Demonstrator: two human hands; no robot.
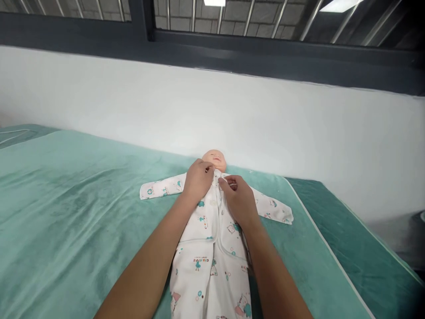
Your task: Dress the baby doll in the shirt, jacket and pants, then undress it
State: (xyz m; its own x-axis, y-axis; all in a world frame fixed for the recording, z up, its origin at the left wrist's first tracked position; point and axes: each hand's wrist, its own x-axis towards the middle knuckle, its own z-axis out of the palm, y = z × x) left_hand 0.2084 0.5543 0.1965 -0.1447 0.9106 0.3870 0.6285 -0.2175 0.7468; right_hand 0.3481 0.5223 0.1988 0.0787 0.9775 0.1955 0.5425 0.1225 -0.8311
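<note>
A baby doll point(215, 158) lies on its back with its head near the wall. It wears a white printed outfit point(199, 266) with sleeves spread to both sides and legs reaching toward me. At the collar, just below the doll's chin, my left hand point(199, 178) pinches the left side of the neckline. My right hand point(237, 195) is closed at the right edge of the front opening, its thumb and fingertips on the fabric near the collar. Small snaps show along the opening between my hands. The doll's own hands are hidden inside the sleeves.
A light green cloth point(83, 212) with wrinkles lies under the doll, over a darker green cover point(345, 221) at the right. Behind stands a white wall point(212, 110) below a dark window frame point(212, 53) with metal bars.
</note>
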